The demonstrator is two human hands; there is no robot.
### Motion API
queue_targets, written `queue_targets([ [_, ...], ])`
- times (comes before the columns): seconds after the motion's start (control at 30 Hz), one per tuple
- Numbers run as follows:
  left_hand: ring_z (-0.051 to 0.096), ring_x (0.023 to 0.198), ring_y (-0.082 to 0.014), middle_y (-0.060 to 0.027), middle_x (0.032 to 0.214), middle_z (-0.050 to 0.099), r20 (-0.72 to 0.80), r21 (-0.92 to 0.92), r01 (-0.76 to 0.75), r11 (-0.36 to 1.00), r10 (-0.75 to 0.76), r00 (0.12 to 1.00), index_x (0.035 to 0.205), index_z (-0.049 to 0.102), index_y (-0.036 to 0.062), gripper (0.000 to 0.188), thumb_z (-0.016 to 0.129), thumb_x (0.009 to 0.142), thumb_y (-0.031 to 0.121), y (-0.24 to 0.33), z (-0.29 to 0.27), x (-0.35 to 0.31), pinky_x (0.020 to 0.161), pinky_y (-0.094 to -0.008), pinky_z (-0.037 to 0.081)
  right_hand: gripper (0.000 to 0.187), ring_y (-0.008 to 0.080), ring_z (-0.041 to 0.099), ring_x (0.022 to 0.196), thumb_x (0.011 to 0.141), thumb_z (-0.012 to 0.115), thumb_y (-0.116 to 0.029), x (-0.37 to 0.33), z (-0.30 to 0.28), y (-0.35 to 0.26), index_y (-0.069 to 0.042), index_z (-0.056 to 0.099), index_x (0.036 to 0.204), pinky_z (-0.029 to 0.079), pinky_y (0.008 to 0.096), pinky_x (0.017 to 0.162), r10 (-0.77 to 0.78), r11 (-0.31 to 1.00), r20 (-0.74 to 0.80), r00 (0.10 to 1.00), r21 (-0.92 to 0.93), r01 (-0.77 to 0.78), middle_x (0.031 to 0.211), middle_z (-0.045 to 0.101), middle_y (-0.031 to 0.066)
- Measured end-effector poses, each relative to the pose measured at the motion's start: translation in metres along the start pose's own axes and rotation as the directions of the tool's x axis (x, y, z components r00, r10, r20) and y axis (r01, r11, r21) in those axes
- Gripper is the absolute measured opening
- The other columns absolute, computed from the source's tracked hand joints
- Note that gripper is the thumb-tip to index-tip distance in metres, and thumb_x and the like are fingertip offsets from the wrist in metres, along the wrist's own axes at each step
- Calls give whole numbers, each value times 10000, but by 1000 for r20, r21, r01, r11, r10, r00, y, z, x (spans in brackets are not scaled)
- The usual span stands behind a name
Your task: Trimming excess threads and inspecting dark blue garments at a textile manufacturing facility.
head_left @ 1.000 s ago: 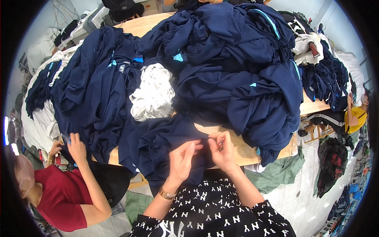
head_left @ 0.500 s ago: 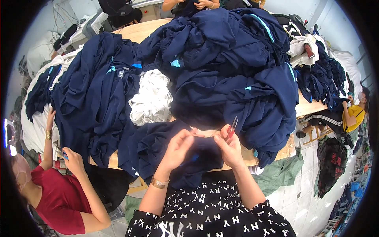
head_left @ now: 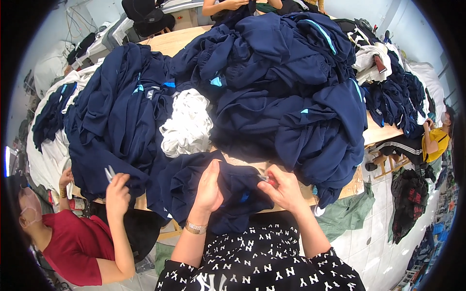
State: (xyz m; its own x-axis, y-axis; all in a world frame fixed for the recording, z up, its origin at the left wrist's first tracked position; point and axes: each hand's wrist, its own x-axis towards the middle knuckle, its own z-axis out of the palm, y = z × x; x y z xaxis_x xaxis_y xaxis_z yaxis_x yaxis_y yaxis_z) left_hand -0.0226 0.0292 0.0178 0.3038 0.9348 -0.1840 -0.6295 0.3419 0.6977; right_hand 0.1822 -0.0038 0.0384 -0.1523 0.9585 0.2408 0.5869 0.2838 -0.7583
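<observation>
A navy garment [head_left: 238, 182] lies bunched at the table's front edge, between my two hands. My left hand [head_left: 208, 189] is at its left part, fingers pressed together and pointing away from me, with the cloth along its inner side; the thumb's grip is partly hidden. My right hand [head_left: 284, 189] is closed around small red-handled thread snips [head_left: 264, 178]. Their metal tips point left, at the garment's right edge. Whether the blades touch the cloth I cannot tell. Just beyond the left hand sits a heap of white bands [head_left: 187, 123].
Big piles of navy garments [head_left: 272, 63] cover much of the wooden table [head_left: 182, 36]. At left, a person in a red top [head_left: 73, 247] holds snips [head_left: 110, 173]. Another person's hands [head_left: 238, 5] show at the far side. A person in yellow [head_left: 434, 143] sits at right.
My hands have moved apart, and the left fingers have straightened. The snips have swung from pointing up to pointing left at the cloth. The red-topped person's hands have moved nearer.
</observation>
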Motion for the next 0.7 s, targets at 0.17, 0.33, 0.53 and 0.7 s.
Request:
queue_targets([
  [0.17,556,975,-137,-64,1041,578,15,-5,18,1000,-18,1000,1029,530,28,298,358,1010,271,2,2,0,900,-292,447,425,302,556,543,801,664,-429,3,-1,2,-29,526,758,419,369,516,-79,994,23,997,-77,80,602,544,121],
  [0.33,555,962,-131,-67,1030,581,13,10,7,1000,-7,1000,1026,533,23,303,352,1012,265,1,0,-1,887,-289,451,436,285,553,538,789,670,-440,9,1,2,-25,550,726,410,360,497,-107,987,68,992,-113,114,614,541,109],
  [0.53,529,920,-97,-33,987,567,9,63,-7,998,7,1000,999,534,33,288,345,1016,250,5,7,-2,852,-260,438,436,276,559,524,797,654,-450,16,0,-3,-32,564,710,415,354,477,-145,979,80,986,-129,154,603,541,88],
  [0.7,475,872,-60,12,923,524,-25,118,-16,993,19,1000,964,526,53,270,348,1018,249,0,2,-1,822,-229,405,419,276,558,509,796,660,-439,21,-5,-7,-37,573,715,420,354,467,-186,956,120,975,-206,208,604,548,80],
])
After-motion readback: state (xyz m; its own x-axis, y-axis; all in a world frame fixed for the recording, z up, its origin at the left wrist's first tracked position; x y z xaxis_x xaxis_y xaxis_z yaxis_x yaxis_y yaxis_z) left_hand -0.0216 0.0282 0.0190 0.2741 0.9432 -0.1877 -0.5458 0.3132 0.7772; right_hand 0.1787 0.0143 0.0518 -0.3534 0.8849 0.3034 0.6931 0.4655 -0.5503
